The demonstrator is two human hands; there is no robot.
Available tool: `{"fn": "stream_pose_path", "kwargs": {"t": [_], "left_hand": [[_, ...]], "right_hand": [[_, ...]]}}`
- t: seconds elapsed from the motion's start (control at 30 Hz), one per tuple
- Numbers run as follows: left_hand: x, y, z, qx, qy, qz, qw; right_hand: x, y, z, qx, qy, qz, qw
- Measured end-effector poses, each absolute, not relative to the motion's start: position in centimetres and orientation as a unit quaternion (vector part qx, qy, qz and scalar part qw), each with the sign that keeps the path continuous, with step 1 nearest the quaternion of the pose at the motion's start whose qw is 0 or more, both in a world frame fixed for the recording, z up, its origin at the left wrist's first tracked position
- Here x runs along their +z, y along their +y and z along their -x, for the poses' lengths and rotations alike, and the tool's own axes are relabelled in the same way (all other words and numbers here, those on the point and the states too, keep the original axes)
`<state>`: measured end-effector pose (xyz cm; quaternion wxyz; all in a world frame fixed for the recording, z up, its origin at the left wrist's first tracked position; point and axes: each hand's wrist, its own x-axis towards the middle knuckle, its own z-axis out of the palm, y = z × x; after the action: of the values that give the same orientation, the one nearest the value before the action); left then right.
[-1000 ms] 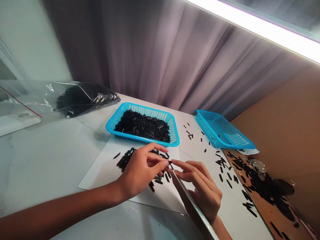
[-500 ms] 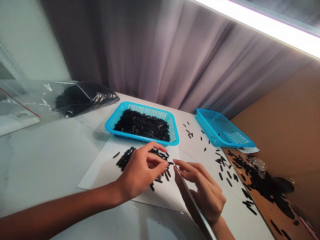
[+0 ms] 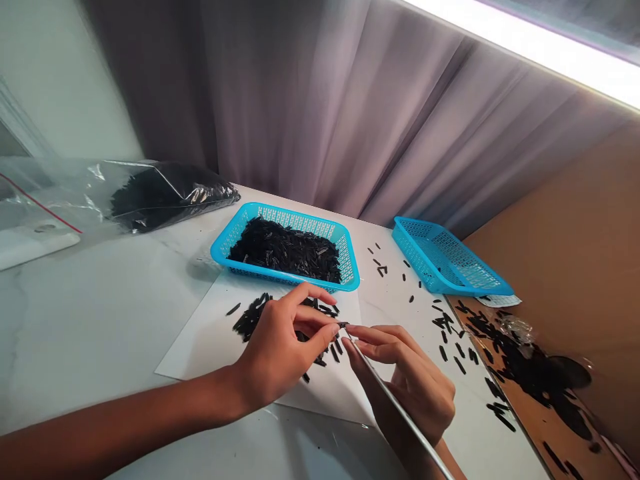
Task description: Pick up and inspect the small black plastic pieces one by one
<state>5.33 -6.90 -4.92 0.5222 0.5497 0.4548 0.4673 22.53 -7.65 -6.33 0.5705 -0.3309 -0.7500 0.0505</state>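
Observation:
Between thumb and fingertips, my left hand [image 3: 280,340] pinches a small dark strip [image 3: 343,325]. My right hand [image 3: 410,373] is closed around a long, thin silver tool [image 3: 395,400], possibly tweezers; its tip meets the strip or lies very close to it. The fingertips of both hands nearly touch. Beneath my left hand, a loose pile of black strips [image 3: 250,318] lies on a white sheet [image 3: 195,340], partly hidden by that hand. Just behind stands a blue basket [image 3: 354,263] heaped with similar black strips [image 3: 285,250].
A second blue basket [image 3: 450,260] sits at the back right. Several black strips [image 3: 445,320] are scattered near it, and more lie on the brown board [image 3: 530,427] at right. A clear plastic bag [image 3: 170,193] with black contents rests at left. A curtain [image 3: 300,100] hangs behind.
The silver tool's tip and the right fingertips have shifted slightly at the strip, and the tool's shaft has turned a little. My left hand keeps its pinch almost unmoved.

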Motion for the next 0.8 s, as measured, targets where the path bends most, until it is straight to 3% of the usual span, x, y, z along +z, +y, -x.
{"fn": "stream_pose_path", "kwargs": {"t": [0.27, 0.57, 0.8], "left_hand": [[-4.7, -7.0, -5.3, 0.476, 0.451, -0.553, 0.514], [-4.9, -7.3, -5.4, 0.479, 0.465, -0.618, 0.415], [-4.8, -7.4, -5.6, 0.465, 0.472, -0.619, 0.421]], "right_hand": [[-6.0, -7.7, -22.5, 0.04, -0.749, 0.334, 0.571], [-5.4, -8.5, -22.4, -0.015, -0.809, 0.318, 0.494], [-6.3, -8.8, -22.0, -0.115, -0.841, 0.296, 0.438]]}}
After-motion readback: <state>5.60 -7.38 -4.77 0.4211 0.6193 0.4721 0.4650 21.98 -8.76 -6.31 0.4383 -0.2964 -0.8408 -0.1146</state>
